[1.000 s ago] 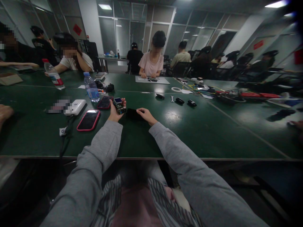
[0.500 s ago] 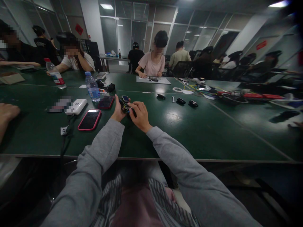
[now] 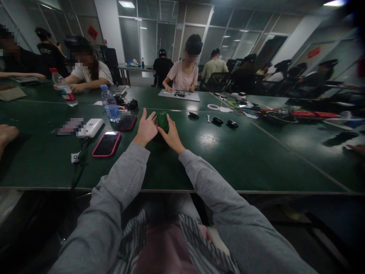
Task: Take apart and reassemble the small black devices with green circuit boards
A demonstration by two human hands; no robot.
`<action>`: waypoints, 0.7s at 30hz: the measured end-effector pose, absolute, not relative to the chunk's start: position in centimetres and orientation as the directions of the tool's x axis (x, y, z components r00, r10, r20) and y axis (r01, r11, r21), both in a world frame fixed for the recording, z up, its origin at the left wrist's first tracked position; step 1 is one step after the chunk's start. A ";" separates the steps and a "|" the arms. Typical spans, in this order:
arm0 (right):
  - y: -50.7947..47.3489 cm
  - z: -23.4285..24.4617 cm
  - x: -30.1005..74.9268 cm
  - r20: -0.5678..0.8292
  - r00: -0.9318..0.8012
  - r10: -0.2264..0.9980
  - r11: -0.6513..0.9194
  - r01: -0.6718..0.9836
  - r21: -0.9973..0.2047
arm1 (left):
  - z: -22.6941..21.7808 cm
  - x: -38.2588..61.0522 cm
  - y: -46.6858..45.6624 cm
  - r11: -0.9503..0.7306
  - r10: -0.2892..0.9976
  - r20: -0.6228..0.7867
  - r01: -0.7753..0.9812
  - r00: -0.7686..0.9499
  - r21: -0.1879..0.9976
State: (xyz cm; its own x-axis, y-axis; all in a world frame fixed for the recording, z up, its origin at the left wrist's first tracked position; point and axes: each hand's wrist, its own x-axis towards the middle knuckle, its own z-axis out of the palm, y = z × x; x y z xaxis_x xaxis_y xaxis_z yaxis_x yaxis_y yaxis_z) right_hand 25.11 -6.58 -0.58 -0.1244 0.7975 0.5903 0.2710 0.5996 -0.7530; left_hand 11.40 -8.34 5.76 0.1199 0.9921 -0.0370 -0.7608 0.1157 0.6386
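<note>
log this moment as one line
left hand, right hand: hold circuit board | board: green side showing | nearby: pink phone

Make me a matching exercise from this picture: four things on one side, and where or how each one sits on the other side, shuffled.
1. circuit board
2. pink-cased phone
3. blue-label water bottle
4. tape ring

a. standing upright on the table
b. lying flat, to the right of the others
c. held up off the table
d. lying flat with its dark screen up

Pairs: 1-c, 2-d, 3-a, 4-b
</note>
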 end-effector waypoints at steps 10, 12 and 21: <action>-4.0 -0.2 27.8 0.328 0.049 0.943 0.330 -0.036 -0.943 | 5.8 10.2 -8.7 0.183 0.926 0.099 -0.665 0.363 0.724; -4.0 -0.1 28.2 0.365 0.061 0.929 0.366 -0.011 -0.930 | 5.3 9.4 -7.9 0.199 0.937 0.049 -0.642 0.347 0.741; -5.6 -0.5 27.0 0.675 -0.240 0.698 0.711 0.349 -0.611 | 0.6 6.2 -4.4 0.147 0.956 -0.279 -0.667 -0.095 0.731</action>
State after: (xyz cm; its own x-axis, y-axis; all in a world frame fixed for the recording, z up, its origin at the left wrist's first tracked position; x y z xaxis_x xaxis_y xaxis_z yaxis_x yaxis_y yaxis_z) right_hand 26.97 -5.56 -0.46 -0.2400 0.6980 0.6747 0.3491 0.7106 -0.6109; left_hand 6.22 -4.39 0.62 -0.0949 0.9555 -0.2792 -0.6668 0.1473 0.7306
